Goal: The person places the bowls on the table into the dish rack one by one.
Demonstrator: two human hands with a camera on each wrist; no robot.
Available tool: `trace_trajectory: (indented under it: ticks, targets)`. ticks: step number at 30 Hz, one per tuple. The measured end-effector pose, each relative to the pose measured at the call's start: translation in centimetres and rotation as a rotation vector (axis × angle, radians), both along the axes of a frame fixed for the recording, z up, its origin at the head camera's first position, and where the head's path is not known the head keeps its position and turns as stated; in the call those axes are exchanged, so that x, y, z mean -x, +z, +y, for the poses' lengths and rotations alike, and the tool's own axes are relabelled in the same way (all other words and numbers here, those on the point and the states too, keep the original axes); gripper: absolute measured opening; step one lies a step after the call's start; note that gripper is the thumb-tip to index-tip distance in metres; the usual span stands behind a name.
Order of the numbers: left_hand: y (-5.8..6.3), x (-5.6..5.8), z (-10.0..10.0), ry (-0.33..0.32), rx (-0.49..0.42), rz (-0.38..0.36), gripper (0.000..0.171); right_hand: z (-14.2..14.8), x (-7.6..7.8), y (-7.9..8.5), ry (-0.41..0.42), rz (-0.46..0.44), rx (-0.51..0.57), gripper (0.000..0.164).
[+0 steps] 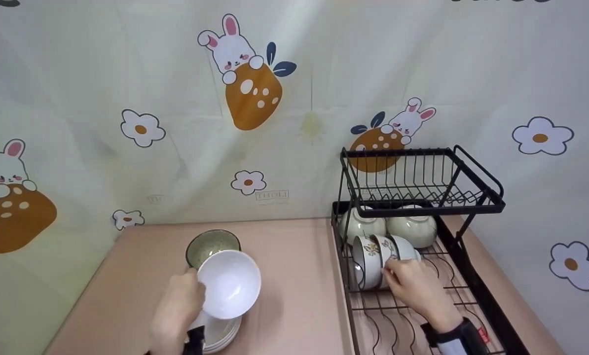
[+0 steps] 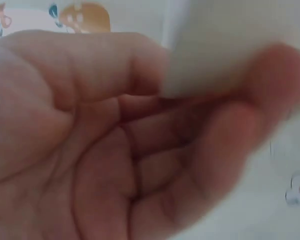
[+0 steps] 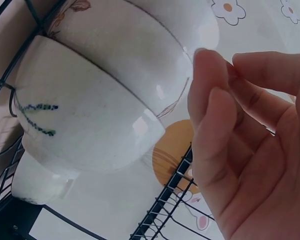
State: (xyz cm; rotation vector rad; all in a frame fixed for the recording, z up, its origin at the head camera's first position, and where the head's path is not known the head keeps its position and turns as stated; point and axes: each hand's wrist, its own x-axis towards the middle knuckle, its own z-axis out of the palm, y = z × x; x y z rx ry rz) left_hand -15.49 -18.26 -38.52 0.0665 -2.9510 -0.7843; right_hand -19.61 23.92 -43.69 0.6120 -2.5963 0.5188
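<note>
1. Because the left hand (image 1: 178,298) grips its rim at 9 o'clock, the white bowl (image 1: 231,286) is held tilted, hollow facing the head camera; this hold presumably leaves its inside and base untouched.
2. Left hand pose: fingers curled round the bowl's edge, wrist toward 7 o'clock.
3. Green bowl (image 1: 208,246): on the table (image 1: 294,296), at the white bowl's 11 o'clock, partly hidden.
4. White stack (image 1: 223,335): at the white bowl's 6 o'clock; nested, presumably to save room.
5. Rack (image 1: 447,210): black, two-tiered, at the white bowl's 3 o'clock.
6. Three bowls (image 1: 387,249): on edge in the lower tier, at the right hand (image 1: 415,286)'s 10 o'clock; the wires presumably check rolling.
7. Pale bowls (image 1: 413,231), two: behind that row, toward the right hand's 12 o'clock, feet uppermost, presumably for draining.
8. Right hand pose: fingers bent, tips at the row; whether pinching or merely touching, cannot tell. Forearm from 5 o'clock.
</note>
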Motion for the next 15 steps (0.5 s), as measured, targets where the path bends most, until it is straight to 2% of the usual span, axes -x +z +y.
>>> trace_trajectory:
  ticks: [5, 9, 15]
  targets:
    - [-0.2, 0.8, 2.7, -0.079, -0.01, 0.136, 0.01, -0.3, -0.1, 0.0, 0.026, -0.022, 0.025, 0.016]
    - [-0.7, 1.3, 4.9, -0.151, -0.046, 0.245, 0.004, -0.4, -0.1, 0.0, 0.038, -0.001, 0.035, 0.009]
    - [-1.4, 1.9, 8.2, -0.22, -0.131, 0.204, 0.005, -1.1, -0.4, 0.1, 0.059, 0.011, 0.04, 0.006]
